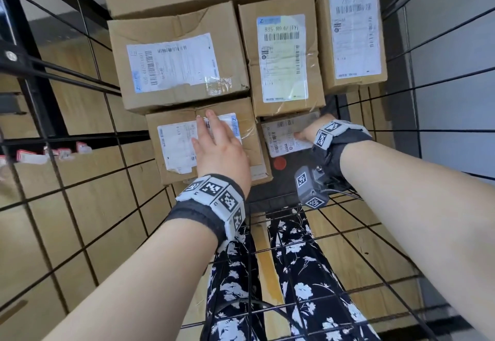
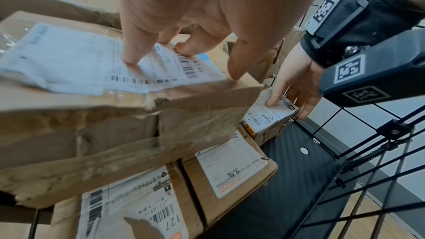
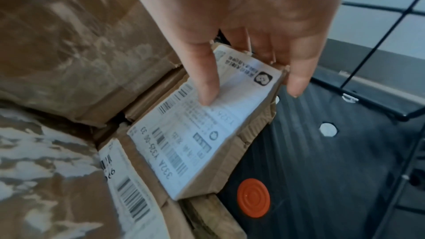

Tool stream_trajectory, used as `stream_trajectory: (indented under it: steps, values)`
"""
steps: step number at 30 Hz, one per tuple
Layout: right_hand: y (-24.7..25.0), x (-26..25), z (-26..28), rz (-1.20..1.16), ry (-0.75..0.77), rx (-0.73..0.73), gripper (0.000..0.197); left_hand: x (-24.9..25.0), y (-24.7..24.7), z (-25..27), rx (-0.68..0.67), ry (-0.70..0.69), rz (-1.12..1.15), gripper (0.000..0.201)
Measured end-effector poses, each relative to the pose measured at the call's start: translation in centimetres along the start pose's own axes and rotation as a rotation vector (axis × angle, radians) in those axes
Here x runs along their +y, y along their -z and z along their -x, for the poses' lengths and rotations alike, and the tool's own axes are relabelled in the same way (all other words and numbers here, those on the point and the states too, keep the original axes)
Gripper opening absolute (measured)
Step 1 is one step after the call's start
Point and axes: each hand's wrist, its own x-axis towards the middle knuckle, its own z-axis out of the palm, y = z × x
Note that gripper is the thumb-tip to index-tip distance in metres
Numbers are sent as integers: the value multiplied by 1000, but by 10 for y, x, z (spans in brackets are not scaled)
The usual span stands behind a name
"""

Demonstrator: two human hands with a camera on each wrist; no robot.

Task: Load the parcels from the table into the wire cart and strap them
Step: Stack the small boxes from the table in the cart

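Several brown cardboard parcels with white labels lie stacked inside the black wire cart (image 1: 80, 206). My left hand (image 1: 214, 139) rests flat, fingers straight, on the label of a creased parcel (image 1: 176, 147) at the near left; in the left wrist view its fingertips (image 2: 131, 59) press that parcel (image 2: 92, 101). Just to the right, my right hand (image 1: 310, 131) grips a small labelled parcel (image 1: 281, 139), thumb on top and fingers down its right side. The right wrist view shows that hand (image 3: 260, 46) holding the small parcel (image 3: 195, 143) tilted against its neighbours.
Three larger parcels (image 1: 174, 59) (image 1: 284, 56) (image 1: 351, 35) fill the far half, with a bigger box behind. Bare black cart floor (image 3: 322, 170) with an orange disc (image 3: 253, 197) lies at the near right. Wire walls close in on both sides. More parcels (image 2: 230, 170) sit lower down.
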Motion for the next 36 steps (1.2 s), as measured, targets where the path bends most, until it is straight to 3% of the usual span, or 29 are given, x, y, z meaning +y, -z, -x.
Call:
stream_trajectory:
  steps: [5, 7, 10, 14, 20, 24, 31, 36]
  values:
    - [1, 2, -20, 84, 19, -41, 58, -7, 10, 1, -76, -12, 21, 71]
    - [9, 1, -5, 122, 16, -48, 51, -11, 20, 6, -111, -21, 71, 73]
    - [20, 1, 29, 24, 122, -5, 40, -18, 39, 14, -171, 2, 204, 71]
    - [24, 0, 64, -140, 182, -26, 40, -31, 60, 22, -163, 19, 371, 52]
    - [47, -13, 116, -340, 330, -15, 34, -49, 102, 49, -124, -17, 412, 43]
    - [69, -30, 163, -411, 371, -32, 33, -62, 138, 74, -43, -8, 457, 36]
    - [102, -41, 268, -225, 513, 195, 33, -101, 213, 138, 86, -45, 518, 42]
    - [135, -54, 357, -150, 627, 335, 29, -143, 267, 190, 311, -46, 588, 36]
